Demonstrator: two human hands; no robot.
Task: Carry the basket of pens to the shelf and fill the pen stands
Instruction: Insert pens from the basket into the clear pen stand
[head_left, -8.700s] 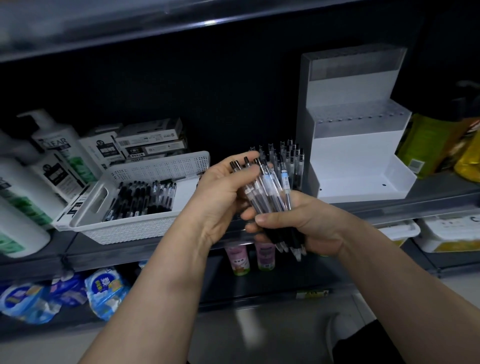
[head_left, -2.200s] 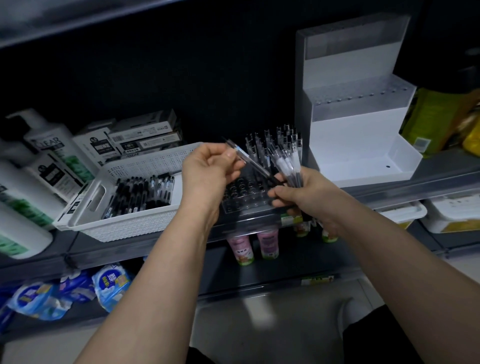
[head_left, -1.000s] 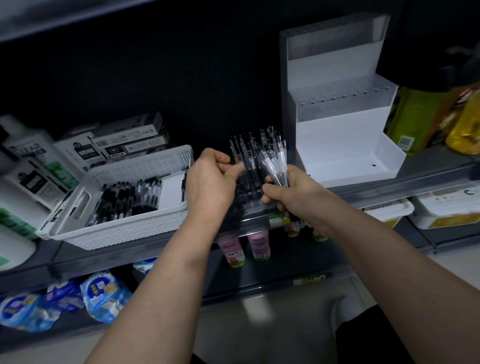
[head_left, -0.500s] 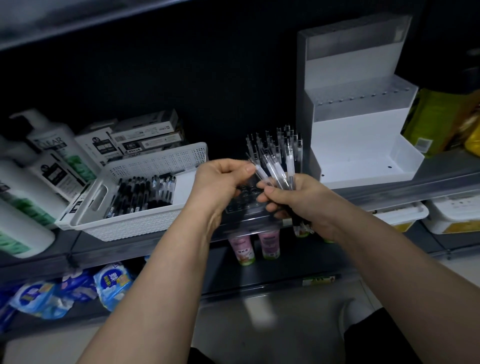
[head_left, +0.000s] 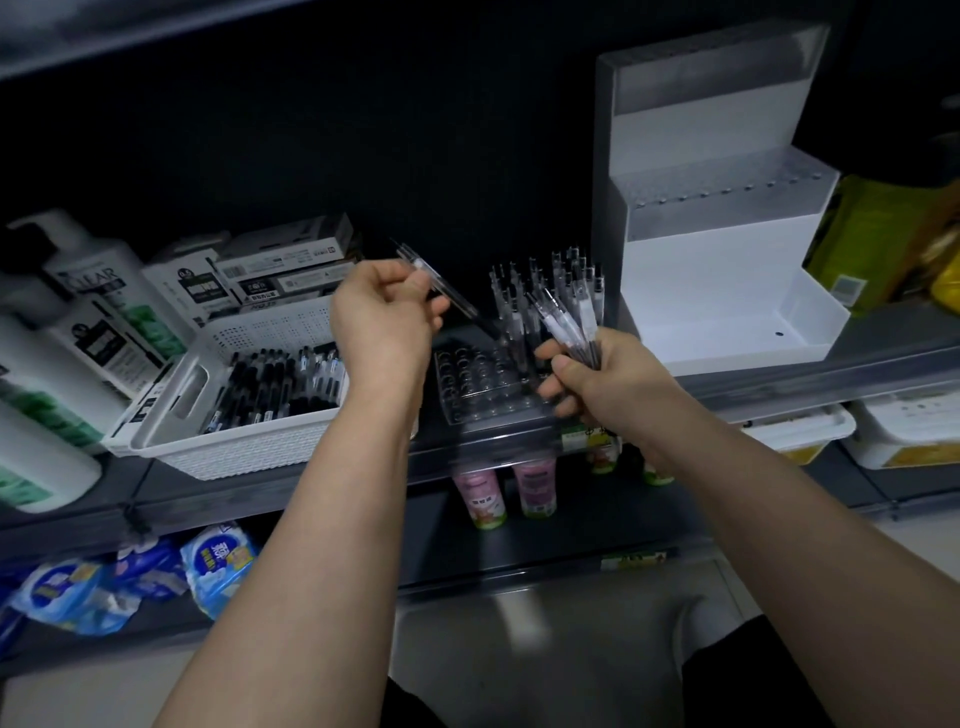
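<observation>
A white mesh basket (head_left: 244, 449) holding several black pens sits on the dark shelf at the left. Right of it stands a clear pen stand (head_left: 485, 387) with open holes in front and several pens upright in its back rows. My left hand (head_left: 382, 325) pinches a single pen (head_left: 449, 296), held slanted above the stand with its tip pointing down to the right. My right hand (head_left: 597, 379) grips a bundle of pens (head_left: 569, 325) just right of the stand. A tall white stepped pen stand (head_left: 717, 249) stands further right, with nothing in its holes.
White shampoo bottles (head_left: 67, 322) and small boxes (head_left: 280, 270) stand behind and left of the basket. Green and yellow bottles (head_left: 878, 244) are at the far right. Small drink bottles (head_left: 480, 499), white tubs and blue packets fill the lower shelves. An upper shelf hangs overhead.
My left hand has drawn one pen out of the bundle and lifted it up and left, above the clear stand. My right hand still holds the bundle in nearly the same place.
</observation>
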